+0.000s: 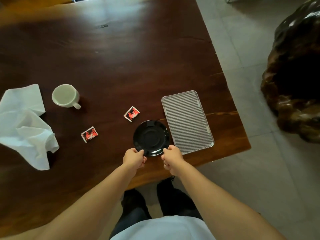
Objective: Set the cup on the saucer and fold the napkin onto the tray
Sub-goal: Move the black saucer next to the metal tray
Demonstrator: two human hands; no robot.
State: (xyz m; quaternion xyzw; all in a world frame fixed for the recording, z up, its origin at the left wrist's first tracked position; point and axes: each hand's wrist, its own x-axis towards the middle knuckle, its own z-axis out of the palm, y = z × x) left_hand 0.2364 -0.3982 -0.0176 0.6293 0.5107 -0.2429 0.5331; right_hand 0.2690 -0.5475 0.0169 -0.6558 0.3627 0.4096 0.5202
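Observation:
A black saucer (151, 138) lies on the dark wooden table (110, 63) near its front edge. My left hand (134, 158) pinches the saucer's near-left rim, and my right hand (172, 158) pinches its near-right rim. A white cup (65, 96) stands upright and empty far to the left, handle toward me. A crumpled white napkin (26, 123) lies at the left edge of the view. A ribbed silver tray (187, 122) rests just right of the saucer, with nothing on it.
Two red and black sachets (131, 113) (89, 134) lie between the cup and the saucer. The table's right edge runs close past the tray, with grey floor tiles beyond. A dark carved wooden piece (294, 80) stands on the floor at the right.

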